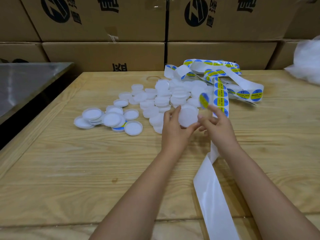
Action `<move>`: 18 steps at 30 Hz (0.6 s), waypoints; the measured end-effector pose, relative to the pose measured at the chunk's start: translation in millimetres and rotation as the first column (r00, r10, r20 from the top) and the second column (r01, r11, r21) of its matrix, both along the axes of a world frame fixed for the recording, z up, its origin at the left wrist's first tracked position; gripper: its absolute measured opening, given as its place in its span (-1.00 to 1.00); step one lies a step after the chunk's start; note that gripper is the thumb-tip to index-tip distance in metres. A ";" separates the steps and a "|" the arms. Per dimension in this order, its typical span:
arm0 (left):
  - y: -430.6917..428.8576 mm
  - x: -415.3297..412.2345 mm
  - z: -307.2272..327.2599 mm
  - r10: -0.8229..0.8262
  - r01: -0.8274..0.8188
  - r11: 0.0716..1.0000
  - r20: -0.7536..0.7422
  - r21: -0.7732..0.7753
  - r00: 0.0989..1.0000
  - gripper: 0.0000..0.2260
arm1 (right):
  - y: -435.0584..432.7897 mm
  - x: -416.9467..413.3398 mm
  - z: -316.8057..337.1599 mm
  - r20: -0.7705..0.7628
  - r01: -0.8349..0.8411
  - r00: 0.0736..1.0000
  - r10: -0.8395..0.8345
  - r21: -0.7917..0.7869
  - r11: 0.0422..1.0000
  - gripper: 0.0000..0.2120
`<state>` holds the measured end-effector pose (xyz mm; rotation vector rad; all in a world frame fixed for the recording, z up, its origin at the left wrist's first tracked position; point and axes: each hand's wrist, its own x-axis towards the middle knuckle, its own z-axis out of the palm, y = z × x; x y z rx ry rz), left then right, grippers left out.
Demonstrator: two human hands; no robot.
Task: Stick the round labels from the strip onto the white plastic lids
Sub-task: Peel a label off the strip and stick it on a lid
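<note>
My left hand (pixel 174 129) grips a white plastic lid (pixel 187 116) by its edge, just above the table. My right hand (pixel 216 123) touches the lid's right side and carries a round blue and yellow label (pixel 204 100) stuck to a raised fingertip. The label strip (pixel 221 94) runs from a tangled heap at the back right down towards me. Its bare white backing (pixel 210 193) trails off the table's near edge. A heap of plain lids (pixel 166 97) lies behind my hands. Upturned lids (pixel 112 118) lie to the left, one showing a label underneath.
The wooden table (pixel 86 161) carries everything. Cardboard boxes (pixel 103 52) are stacked along its far side. A metal surface (pixel 26 80) adjoins the left edge. A clear plastic bag (pixel 308 63) sits at the far right.
</note>
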<state>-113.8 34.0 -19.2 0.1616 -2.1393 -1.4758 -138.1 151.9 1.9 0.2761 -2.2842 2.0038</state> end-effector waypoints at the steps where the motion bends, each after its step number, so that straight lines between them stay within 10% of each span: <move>1: -0.7 0.8 0.0 -0.008 0.008 1.000 -0.001 0.027 1.000 -0.29 | -1.3 0.6 -0.7 0.024 -0.057 0.998 0.058 -0.031 0.998 -0.65; 6: -2.9 4.9 1.5 -0.099 0.093 0.985 0.028 0.145 0.995 -0.28 | 1.6 -2.3 -0.7 0.033 -0.057 0.997 0.064 -0.176 0.983 -0.58; 12: -4.6 7.1 8.2 -0.198 0.145 0.852 0.053 0.503 0.979 -0.91 | 1.6 -6.2 -5.4 -0.044 0.012 0.999 -0.016 -0.091 0.996 -0.54; 18: -9.3 5.5 10.2 -0.263 0.167 0.702 0.034 0.693 0.964 -0.79 | 1.7 -3.9 -1.8 -0.010 0.000 1.000 -0.001 -0.141 0.990 -0.54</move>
